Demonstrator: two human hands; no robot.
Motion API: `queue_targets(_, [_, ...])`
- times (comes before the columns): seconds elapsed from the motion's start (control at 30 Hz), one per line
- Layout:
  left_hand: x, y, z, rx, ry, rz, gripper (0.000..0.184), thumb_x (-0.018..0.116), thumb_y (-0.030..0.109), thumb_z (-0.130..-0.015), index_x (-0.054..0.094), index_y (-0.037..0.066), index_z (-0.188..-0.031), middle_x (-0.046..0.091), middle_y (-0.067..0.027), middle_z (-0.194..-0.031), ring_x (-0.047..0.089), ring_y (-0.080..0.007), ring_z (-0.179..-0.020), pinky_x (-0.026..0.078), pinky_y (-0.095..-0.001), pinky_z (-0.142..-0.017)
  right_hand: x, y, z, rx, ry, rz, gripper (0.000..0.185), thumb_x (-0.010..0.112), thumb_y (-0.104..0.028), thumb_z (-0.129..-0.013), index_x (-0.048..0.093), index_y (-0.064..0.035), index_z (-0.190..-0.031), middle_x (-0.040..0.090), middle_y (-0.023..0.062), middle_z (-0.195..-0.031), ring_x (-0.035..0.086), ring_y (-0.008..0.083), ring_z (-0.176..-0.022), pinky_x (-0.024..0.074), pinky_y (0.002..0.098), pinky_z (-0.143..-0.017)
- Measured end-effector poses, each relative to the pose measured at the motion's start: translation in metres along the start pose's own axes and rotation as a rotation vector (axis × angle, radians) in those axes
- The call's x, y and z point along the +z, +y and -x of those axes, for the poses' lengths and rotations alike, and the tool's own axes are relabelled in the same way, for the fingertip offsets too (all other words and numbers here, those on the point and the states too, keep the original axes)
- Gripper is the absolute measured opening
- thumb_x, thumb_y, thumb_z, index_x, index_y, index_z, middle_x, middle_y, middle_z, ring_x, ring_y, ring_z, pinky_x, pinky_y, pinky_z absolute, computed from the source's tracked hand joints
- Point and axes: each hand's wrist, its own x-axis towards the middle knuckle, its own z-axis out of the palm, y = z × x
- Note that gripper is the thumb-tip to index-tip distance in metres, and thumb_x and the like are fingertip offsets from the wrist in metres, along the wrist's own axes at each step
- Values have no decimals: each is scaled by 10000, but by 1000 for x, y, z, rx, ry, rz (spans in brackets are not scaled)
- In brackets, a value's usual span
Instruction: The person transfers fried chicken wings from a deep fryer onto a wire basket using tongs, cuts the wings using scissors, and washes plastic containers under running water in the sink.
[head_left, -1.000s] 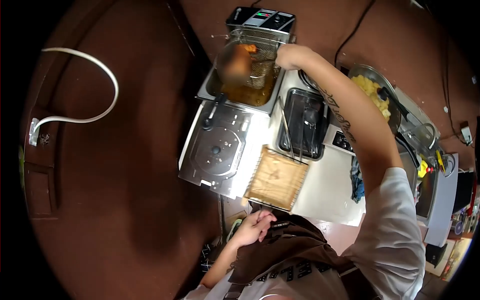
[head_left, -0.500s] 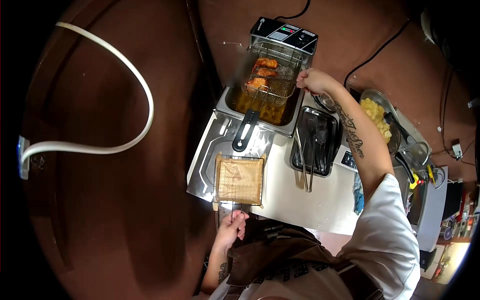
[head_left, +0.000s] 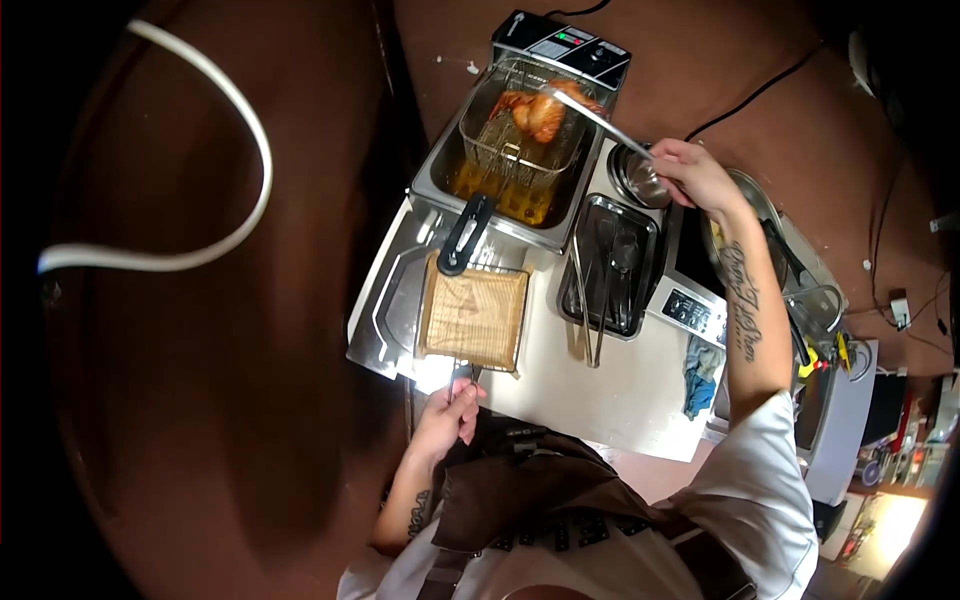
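Observation:
My left hand (head_left: 445, 420) is closed around the wire handle of a small wire basket (head_left: 523, 320). Brown paper (head_left: 473, 315) lines that basket, which lies over the metal surface in front of the fryer. My right hand (head_left: 690, 175) grips silver tongs (head_left: 605, 125) that reach left over the fryer basket (head_left: 515, 150). Their tip meets browned fried chicken (head_left: 540, 118) at the fryer basket; whether they clamp it I cannot tell. The fryer basket sits above golden oil in the deep fryer (head_left: 430, 180), its black handle (head_left: 467, 235) pointing toward me.
Right of the fryer, a black tray (head_left: 640, 325) holds utensils, with another pair of tongs (head_left: 577, 270) along its left side. Farther right are metal bowls (head_left: 630, 175), a digital scale (head_left: 690, 312), a blue cloth (head_left: 703, 375) and a pan (head_left: 750, 190). Cords run along the wall.
My right hand has moved right and the tongs now show over the fryer basket. The chicken has shifted and lies bunched toward the right. My left hand keeps its hold on the paper-lined basket.

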Motion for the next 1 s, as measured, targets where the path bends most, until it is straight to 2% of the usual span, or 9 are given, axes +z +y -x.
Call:
queue_targets(0.03, [4, 0, 3, -9, 3, 10, 225, 496, 223, -1022, 563, 9, -997, 427, 13, -621, 400, -93, -436, 373, -249, -400, 2, -8, 20, -10, 28, 36, 126, 545, -160, -951, 583, -39, -951, 503, -12, -603, 383, 44, -424, 259, 209, -395])
queue_targets(0.17, [19, -6, 8, 7, -2, 7, 231, 497, 226, -1023, 572, 11, -983, 436, 13, -615, 390, -85, -421, 377, -243, -391, -6, -7, 88, 9, -3, -28, 109, 542, -132, -950, 584, -31, -946, 494, -9, -572, 368, 51, -390, 243, 208, -379])
queue_targets(0.27, [33, -13, 17, 2, -16, 12, 223, 494, 216, -1024, 571, 10, -988, 438, 15, -625, 395, -83, -427, 375, -240, -395, -10, 12, 127, 78, -122, -156, 80, 541, -89, -939, 594, -30, -947, 519, 6, -627, 377, 46, -410, 242, 199, -386])
queue_targets(0.5, [67, -29, 33, -13, -138, 39, 202, 478, 215, -1027, 552, 27, -1016, 417, 30, -631, 409, -80, -434, 387, -242, -408, 20, 79, 176, 161, -281, -351, 72, 547, -32, -900, 593, 2, -943, 509, 17, -568, 378, 62, -393, 236, 210, -376])
queue_targets(0.73, [85, -37, 41, 4, -165, -21, 228, 475, 223, -1033, 555, 11, -1008, 420, 19, -637, 406, -80, -411, 371, -239, -386, 28, 90, 168, 264, -453, -137, 78, 561, -19, -910, 579, 17, -977, 529, 14, -645, 402, 52, -454, 283, 203, -419])
queue_targets(0.8, [86, -39, 44, 6, -173, -12, 236, 481, 228, -1031, 559, 7, -1005, 419, 19, -632, 410, -81, -411, 369, -240, -382, 21, 91, 158, 220, -555, -33, 82, 553, -18, -914, 584, 20, -980, 542, 21, -656, 407, 52, -446, 293, 205, -419])
queue_targets(1.0, [96, -28, 58, 5, -176, 6, 231, 500, 239, -1024, 565, 19, -990, 402, 40, -611, 396, -65, -413, 369, -232, -390, 19, 86, 139, 212, -667, -34, 111, 575, -42, -923, 605, 29, -1002, 567, 18, -667, 430, 44, -446, 322, 197, -423])
